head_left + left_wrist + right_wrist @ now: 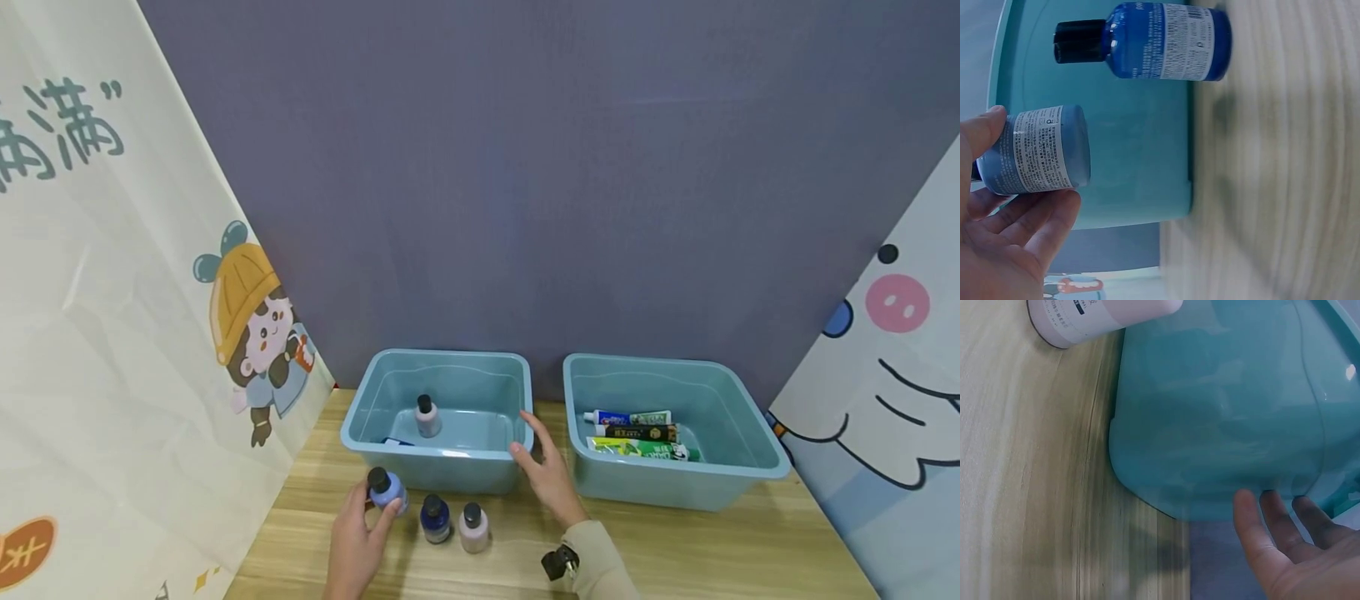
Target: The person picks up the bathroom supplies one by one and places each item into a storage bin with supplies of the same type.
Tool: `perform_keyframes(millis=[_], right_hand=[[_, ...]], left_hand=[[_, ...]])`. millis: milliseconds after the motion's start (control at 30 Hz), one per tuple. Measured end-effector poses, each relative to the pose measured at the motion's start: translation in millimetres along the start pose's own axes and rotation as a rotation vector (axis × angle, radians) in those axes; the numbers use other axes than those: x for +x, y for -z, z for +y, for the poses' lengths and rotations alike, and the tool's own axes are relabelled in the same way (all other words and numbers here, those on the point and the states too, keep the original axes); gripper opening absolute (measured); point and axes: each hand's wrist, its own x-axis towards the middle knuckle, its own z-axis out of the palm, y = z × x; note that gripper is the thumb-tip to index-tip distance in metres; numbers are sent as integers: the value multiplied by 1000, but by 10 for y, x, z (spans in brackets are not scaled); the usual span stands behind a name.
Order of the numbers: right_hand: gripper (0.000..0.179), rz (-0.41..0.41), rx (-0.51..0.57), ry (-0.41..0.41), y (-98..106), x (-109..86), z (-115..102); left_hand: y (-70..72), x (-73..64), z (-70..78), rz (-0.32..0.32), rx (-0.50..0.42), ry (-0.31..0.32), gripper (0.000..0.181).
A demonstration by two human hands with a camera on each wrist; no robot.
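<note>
My left hand grips a light blue bottle with a black cap, held off the table before the left bin; the left wrist view shows its printed label. Just right of it a dark blue bottle stands upright on the table, and beside that a pale pink bottle, both black-capped. At the front right corner of the left blue-green bin, my right hand touches the side wall with extended fingers. Inside this bin stands another pale bottle; a dark item lies partly hidden behind the front rim.
A second blue-green bin stands to the right, with several toothpaste tubes lying in it. Behind both bins rises a grey-blue panel. Printed white sheets border the wooden table on both sides.
</note>
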Motion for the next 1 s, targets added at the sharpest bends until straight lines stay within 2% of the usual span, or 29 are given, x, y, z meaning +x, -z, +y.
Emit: perform_keyframes(millis=[267,567,767,1000], right_hand=[[64,-5,12,15,4,-8,-7],[64,-10,15,10,10,-10,-1],[65,-15,12,14,14,6,18],[67,-14,-6,3,12,8,12]], left_hand=[[58,46,66,-15,-10,-14,47],[125,100,166,-44,-31,5,47],[148,147,223,-37,-41,-5,47],[180,186,259,-45,-42,17,50]])
